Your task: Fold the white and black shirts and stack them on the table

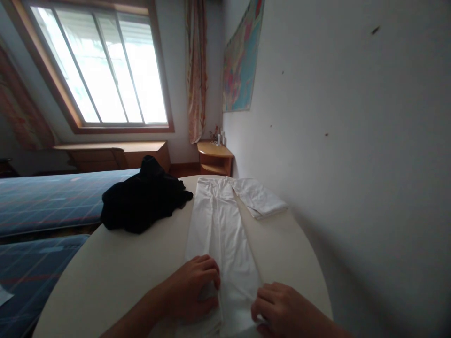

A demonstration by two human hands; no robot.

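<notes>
- The white trousers point(230, 234) were thin, matt cloth, smooth between soft creases.
- The folded white garment point(259, 197) was matt cloth too, lightly wrinkled.
- The black garment point(141, 202) was dull, light-swallowing fabric, its weave too dark to read.
- The tabletop point(292, 267) looked smooth and low in sheen; its material could not be told.
- The 2 mattresses point(52, 202) wore plaid cloth with a faint sheen.
- The curtain point(197, 70) was patterned cloth in loose folds.
- The corner shelf point(214, 149) looked like smooth, slightly glossy wood.
- The wall point(352, 188) was matt, pocked with small marks.
</notes>
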